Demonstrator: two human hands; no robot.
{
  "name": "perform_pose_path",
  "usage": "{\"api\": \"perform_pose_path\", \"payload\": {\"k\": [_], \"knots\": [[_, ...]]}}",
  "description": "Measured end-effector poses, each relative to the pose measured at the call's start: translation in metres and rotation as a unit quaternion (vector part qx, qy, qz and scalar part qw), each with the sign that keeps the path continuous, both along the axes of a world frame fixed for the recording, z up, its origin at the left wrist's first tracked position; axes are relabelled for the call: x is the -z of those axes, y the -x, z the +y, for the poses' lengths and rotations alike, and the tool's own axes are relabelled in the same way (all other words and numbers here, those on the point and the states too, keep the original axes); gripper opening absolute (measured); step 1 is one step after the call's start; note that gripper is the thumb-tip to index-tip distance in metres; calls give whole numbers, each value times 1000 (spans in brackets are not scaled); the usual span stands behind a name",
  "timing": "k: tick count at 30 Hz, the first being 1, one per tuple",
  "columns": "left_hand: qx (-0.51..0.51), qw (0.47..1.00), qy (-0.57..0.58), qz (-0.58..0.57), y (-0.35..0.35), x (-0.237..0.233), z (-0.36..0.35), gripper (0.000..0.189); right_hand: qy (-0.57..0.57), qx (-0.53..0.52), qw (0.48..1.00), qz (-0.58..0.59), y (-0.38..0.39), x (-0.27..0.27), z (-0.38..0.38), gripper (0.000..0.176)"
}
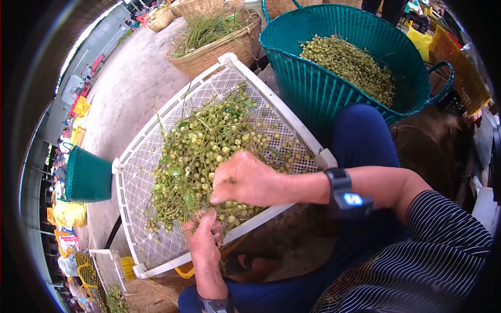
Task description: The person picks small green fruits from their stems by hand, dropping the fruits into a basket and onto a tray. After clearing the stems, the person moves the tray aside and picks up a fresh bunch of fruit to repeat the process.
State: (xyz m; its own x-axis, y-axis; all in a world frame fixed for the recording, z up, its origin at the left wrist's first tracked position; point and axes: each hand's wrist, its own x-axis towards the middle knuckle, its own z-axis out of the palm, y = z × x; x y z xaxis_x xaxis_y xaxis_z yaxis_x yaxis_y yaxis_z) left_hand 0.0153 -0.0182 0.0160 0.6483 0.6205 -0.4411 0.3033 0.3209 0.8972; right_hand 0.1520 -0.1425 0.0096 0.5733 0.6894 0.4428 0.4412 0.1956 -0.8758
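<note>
A heap of small round green-yellow fruits on thin stems (203, 138) lies in a white mesh tray (141, 203) in front of me. At the tray's near edge, my left hand (205, 235) has its fingers pinched round thin green stems, some of which hang below it. Just above and to the right, my right hand (245, 180) is curled into a fist over the heap. What lies inside that fist is hidden. Several loose fruits rest on the mesh towards the right corner.
A big green woven basket (297, 88) of picked fruits stands at the right, close to my knee (362, 130). Behind the tray is a wicker basket (214, 55) of green stems. Another green basket (88, 175) stands at the left, near yellow sacks (70, 214).
</note>
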Motion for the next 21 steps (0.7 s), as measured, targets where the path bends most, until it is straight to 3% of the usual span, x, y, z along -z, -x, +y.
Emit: {"api": "perform_pose_path", "payload": {"k": [2,5,9,13,15,17,19,20,21], "knots": [[1,1000,-13,9,-2,-4,-6,18,116,113,970,-183,11,0,2,19],[24,999,-48,8,-4,-5,-11,20,180,139,933,-277,12,8,4,19],[40,999,-31,-19,2,-5,-7,21,178,150,937,-261,9,11,5,21],[40,999,7,-12,2,-9,-2,19,90,78,978,-170,-9,11,3,14],[44,999,14,-16,4,-6,1,17,9,-13,997,-75,-20,13,2,14],[48,998,19,-19,6,-1,5,17,7,-1,998,-69,-32,13,-2,16],[10,999,40,-32,7,4,8,19,59,-55,997,-5,-37,-2,-14,17],[10,999,40,-31,7,4,8,19,7,-100,903,417,-33,-1,-14,17],[10,999,28,-24,7,1,6,21,7,-99,903,418,-35,-1,-14,17]]}}
